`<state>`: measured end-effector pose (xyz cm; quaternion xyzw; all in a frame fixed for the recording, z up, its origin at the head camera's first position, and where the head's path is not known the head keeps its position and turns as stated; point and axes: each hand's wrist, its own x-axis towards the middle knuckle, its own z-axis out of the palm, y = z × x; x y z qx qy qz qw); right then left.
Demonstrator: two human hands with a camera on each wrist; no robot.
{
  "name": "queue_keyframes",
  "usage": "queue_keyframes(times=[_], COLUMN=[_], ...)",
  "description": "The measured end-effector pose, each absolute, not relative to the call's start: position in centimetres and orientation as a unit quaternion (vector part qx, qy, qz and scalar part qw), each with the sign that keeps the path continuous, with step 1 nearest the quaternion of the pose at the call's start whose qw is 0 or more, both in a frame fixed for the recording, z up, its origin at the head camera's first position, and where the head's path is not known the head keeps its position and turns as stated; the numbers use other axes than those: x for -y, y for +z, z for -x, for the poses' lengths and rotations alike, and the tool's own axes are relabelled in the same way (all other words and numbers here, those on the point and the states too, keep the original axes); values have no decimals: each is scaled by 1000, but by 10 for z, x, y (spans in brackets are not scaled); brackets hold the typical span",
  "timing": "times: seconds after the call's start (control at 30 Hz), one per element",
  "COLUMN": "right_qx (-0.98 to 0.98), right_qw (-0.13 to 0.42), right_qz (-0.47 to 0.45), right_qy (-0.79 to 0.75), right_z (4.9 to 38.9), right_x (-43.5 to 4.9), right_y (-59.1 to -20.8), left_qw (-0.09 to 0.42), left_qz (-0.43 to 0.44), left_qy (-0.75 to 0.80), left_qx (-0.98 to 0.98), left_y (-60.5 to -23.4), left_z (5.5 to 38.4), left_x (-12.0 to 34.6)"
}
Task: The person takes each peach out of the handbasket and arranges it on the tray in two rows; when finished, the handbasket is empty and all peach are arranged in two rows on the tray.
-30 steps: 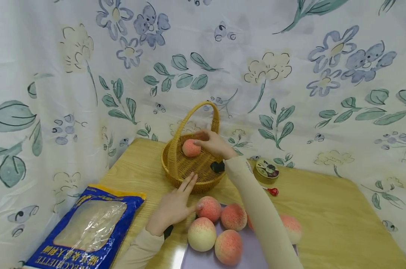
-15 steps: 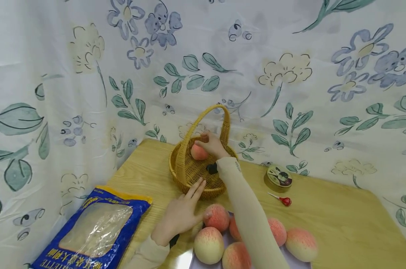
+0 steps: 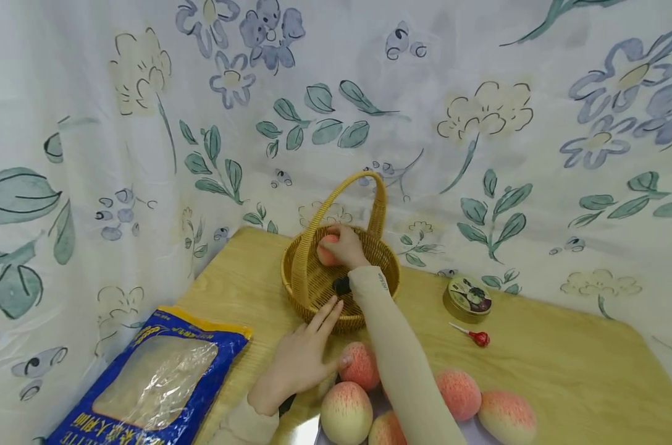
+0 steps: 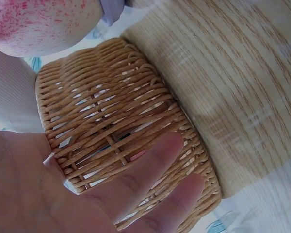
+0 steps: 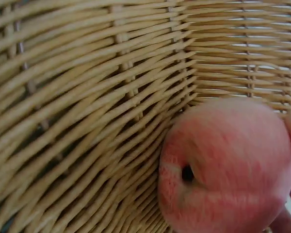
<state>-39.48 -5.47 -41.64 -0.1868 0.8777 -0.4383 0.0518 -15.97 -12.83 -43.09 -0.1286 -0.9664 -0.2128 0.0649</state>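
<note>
My right hand (image 3: 348, 248) is inside a wicker basket (image 3: 390, 262) with a tall handle. It holds a pink peach (image 3: 326, 252) with fingers curled round it, against the far left part of the basket. In the right wrist view the peach (image 5: 228, 165) lies by the woven wall, its dark stem hole showing; fingertips appear at the right edge. My left hand (image 3: 301, 361) has its fingers straight, touching the basket's near side. The left wrist view shows those fingers (image 4: 169, 150) flat along the wicker (image 4: 97, 107). A red peach (image 3: 361, 364) is by the left thumb.
Several peaches (image 3: 347, 413) lie on a lavender tray (image 3: 472, 431) at the front, partly hidden by the right sleeve. A round tin (image 3: 469, 296) and a red lollipop (image 3: 479, 338) are to the right. A blue pasta bag (image 3: 158, 377) lies left. A floral curtain (image 3: 403, 123) stands behind.
My right hand closes more around the peach in the basket and draws slightly nearer. The left hand stays at the basket's near side. The head view has shifted, so things sit farther right.
</note>
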Motion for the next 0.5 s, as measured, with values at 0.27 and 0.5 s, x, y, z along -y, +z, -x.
queue_keyframes(times=[0.27,0.5], right_qx=[-875,-886], right_qw=[167,152], right_qz=[180,194], right_qy=[-416,-392], right_z=[385,378], right_x=[50,50], right_y=[-415,-413], left_qw=[52,63], left_qz=[126,124], left_qy=[-221,-219], left_qx=[966,966], left_y=[-427,-428], left_z=[158,158], left_x=[129,130])
